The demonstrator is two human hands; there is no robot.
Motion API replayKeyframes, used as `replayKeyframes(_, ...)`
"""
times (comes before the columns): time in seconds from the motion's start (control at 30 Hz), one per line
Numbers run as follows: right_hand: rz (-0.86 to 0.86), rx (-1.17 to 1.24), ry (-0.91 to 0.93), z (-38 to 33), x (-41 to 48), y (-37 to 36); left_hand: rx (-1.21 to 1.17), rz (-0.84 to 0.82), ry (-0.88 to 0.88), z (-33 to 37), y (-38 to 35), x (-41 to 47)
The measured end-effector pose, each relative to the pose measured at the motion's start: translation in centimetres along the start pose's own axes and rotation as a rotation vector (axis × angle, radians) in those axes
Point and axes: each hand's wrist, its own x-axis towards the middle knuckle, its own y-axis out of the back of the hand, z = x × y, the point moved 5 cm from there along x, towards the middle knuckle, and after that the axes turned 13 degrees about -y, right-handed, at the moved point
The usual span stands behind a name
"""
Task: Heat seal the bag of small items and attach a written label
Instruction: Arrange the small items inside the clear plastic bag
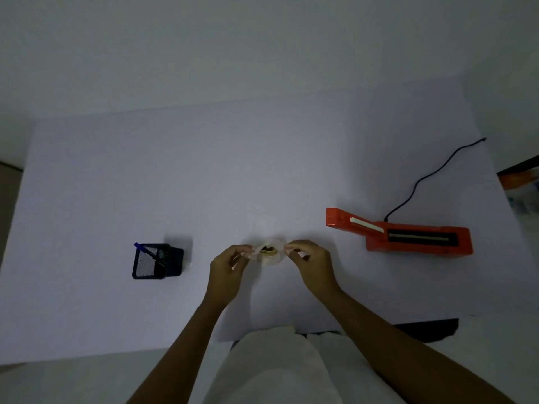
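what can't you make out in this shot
- What is in the bag: head view, too small and dim, pinched between the left hand and right hand.
- What else is in the pen holder besides a blue pen: its mesh hides it.
- Where the sealer cord ends: it leaves the table at the far edge.
- Any label: none made out.

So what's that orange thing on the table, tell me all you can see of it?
The orange heat sealer looks like plastic, long and boxy, lying flat on the white table, right of both hands and untouched. Its arm seems raised toward the left, baring a pale strip; the base shows a dark slot. A black cord runs from its back towards the table's far right edge.
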Motion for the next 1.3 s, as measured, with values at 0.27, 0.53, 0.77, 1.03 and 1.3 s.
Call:
replayKeyframes(0.27,-0.031,-0.084,-0.048,1.3,1.7,-0.7,0.010,-0.031,0.099,-3.1,-1.1,0.3)
replayKeyframes(0.53,-0.125,-0.054,-0.191,2.1,3.3,-1.7,-0.020,-0.094,0.024,-2.5,-2.2,1.0)
replayKeyframes(0.77,-0.042,-0.081,0.033,0.5,2.6,-0.8,-0.107,-0.067,-0.017,-2.0,-1.5,0.8)
replayKeyframes(1.03,-0.099,-0.011,-0.025,1.4,2.4,-1.3,-0.059,-0.173,0.090,-3.4,-2.0,1.6)
replayKeyframes(1.3,-0.149,-0.073,-0.050,2.1,3.0,-0.9,-0.056,-0.090,0.052,-3.3,-2.4,2.0)
